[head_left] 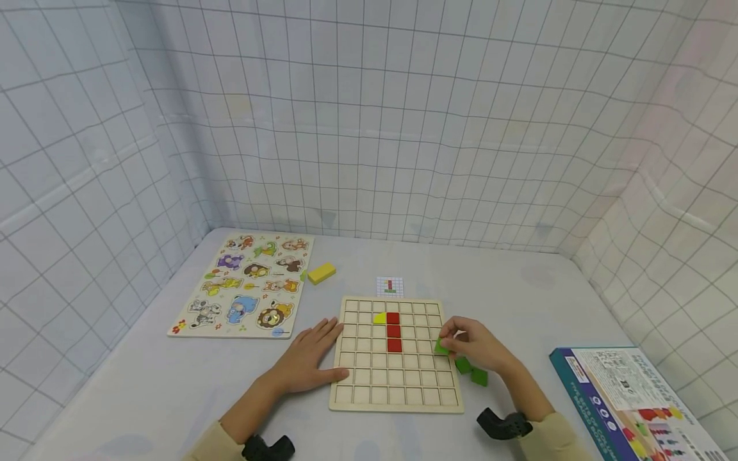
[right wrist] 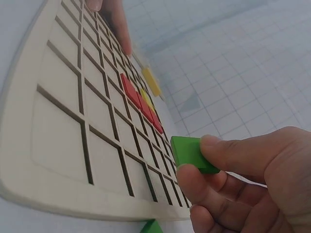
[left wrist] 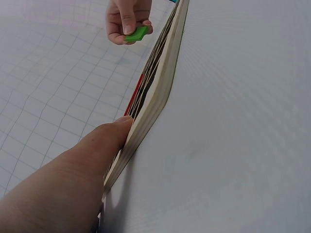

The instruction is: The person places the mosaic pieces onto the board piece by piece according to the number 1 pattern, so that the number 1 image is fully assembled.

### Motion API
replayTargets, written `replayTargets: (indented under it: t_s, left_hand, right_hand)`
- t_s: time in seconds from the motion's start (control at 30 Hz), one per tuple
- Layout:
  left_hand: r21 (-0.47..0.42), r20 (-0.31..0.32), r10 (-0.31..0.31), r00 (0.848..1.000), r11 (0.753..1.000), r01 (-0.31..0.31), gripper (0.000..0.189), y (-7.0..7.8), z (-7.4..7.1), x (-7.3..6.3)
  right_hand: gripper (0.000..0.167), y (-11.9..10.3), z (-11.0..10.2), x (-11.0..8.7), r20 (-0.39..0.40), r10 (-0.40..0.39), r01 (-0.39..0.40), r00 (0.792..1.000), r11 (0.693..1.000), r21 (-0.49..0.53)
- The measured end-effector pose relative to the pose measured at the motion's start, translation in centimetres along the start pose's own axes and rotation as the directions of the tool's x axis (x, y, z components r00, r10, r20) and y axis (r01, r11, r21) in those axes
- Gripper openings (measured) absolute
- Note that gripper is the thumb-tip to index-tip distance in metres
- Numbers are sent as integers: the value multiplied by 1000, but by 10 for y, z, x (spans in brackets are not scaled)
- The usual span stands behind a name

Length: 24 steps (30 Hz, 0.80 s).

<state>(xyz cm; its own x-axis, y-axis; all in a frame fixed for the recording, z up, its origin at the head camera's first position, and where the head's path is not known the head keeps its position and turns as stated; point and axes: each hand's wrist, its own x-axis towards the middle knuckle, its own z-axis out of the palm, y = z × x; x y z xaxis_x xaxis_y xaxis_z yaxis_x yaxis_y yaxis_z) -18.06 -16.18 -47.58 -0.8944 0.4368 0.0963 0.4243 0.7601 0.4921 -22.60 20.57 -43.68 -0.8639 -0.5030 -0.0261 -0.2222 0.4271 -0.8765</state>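
Observation:
My right hand (head_left: 469, 342) pinches a green square tile (right wrist: 190, 153) between thumb and fingers, over the right edge of a wooden grid board (head_left: 369, 394). With fingers spread, my left hand (head_left: 308, 358) rests along the board's left edge, its thumb lying on the rim. Three red square tiles (head_left: 394, 331) stand in a column in the board's upper middle. A yellow tile (head_left: 379, 318) with a slanted side sits left of the top red one. Two more green tiles (head_left: 479, 376) lie on the table by the board's right edge, below my right hand.
A small pattern card (head_left: 390, 286) lies behind the board. Farther left are a yellow block (head_left: 321, 273) and an animal puzzle board (head_left: 230, 307). A boxed game (head_left: 634, 397) lies at the right front. Grid-patterned sheets (head_left: 369, 128) enclose the table's back and sides.

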Motion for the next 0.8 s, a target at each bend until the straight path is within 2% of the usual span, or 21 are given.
replayTargets:
  t_s: [0.53,0.8]
  left_hand:
    - [-6,4,-1,1000,1000,1,90,0,0,0]
    - [-16,6,-5,1000,1000,5,90,0,0,0]
  right_hand:
    - [9,-15,20,12,61,-63,64,996,998,-24]
    - [8,-23,32,17,100,-96,95,990,995,14]
